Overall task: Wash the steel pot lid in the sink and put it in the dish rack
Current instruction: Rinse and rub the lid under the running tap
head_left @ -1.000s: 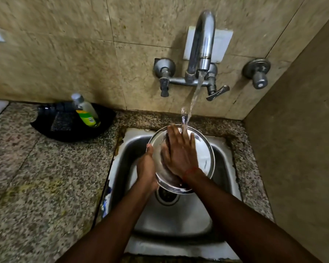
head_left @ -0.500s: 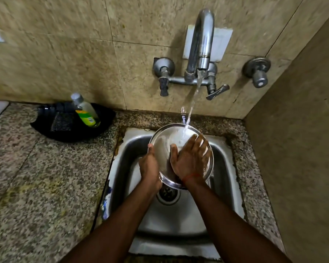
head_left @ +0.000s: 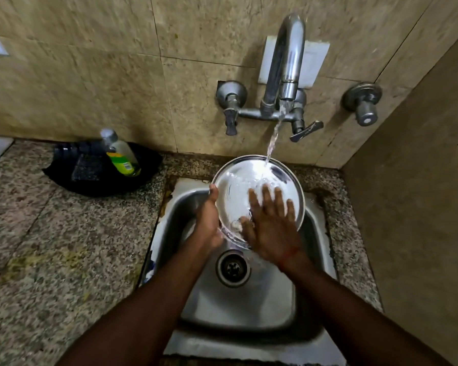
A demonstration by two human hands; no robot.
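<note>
Bare forearms, red thread [head_left: 288, 256] on right wrist

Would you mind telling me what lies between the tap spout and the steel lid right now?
Only a falling stream of water runs from the tap spout onto the steel lid, seen in the head view.

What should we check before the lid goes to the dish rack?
1. Water running from the tap onto the steel pot lid: ok.
2. Left hand gripping the lid's rim: ok.
3. Right hand flat and open on the lid: ok.
4. Lid held over the sink: ok.
5. Lid fully rinsed: cannot tell.
6. Dish rack in view: not ok, none seen.
</note>
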